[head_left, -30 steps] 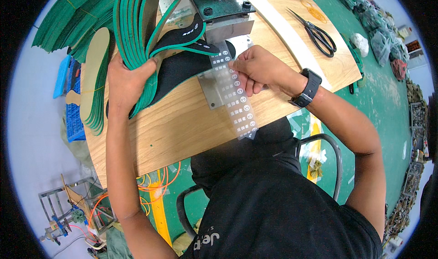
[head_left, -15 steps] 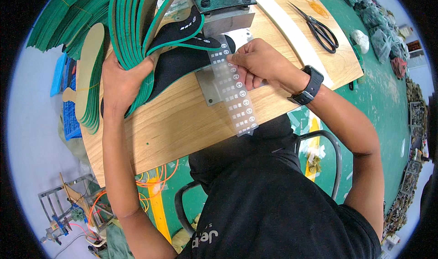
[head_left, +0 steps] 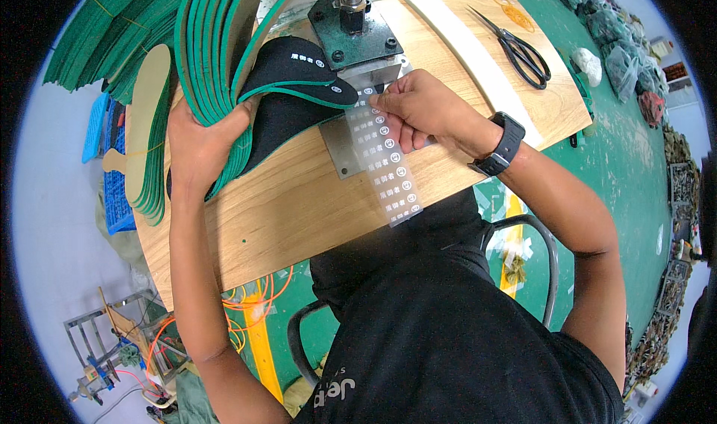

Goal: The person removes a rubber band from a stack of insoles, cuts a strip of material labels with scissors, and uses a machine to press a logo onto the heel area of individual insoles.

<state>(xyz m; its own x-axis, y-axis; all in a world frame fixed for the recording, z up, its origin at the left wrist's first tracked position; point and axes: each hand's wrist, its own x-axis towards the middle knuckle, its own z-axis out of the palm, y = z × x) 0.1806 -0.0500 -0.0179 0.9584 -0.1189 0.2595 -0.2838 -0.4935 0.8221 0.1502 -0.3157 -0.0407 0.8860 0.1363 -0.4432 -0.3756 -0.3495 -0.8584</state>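
Note:
My left hand (head_left: 200, 142) is wrapped round a fanned bundle of green-edged insoles (head_left: 211, 58). Two bent black insoles (head_left: 287, 60) with white printed marks curve rightward from that bundle. Beneath them lies another black insole (head_left: 287, 118), its right end hidden around the press. With thumb and fingers, my right hand (head_left: 426, 110) pinches the edge of a translucent film strip (head_left: 387, 155) bearing rows of white marks. The strip runs from beside the press head (head_left: 355, 36), across a metal plate (head_left: 340, 151), and over the table's near edge. The press block (head_left: 373, 73) is down near the insole.
Black scissors (head_left: 523, 54) and a white curved strip (head_left: 463, 47) lie on the right of the wooden table (head_left: 299, 222). At the left are a banded insole stack (head_left: 147, 136), more green stacks (head_left: 108, 28) and a blue crate (head_left: 117, 192). A metal-framed chair (head_left: 549, 252) surrounds my seat.
The press head has come down toward the metal plate. The bent insoles have shifted slightly downward in view, and the film strip lies flatter. Both hands keep their grip almost in place.

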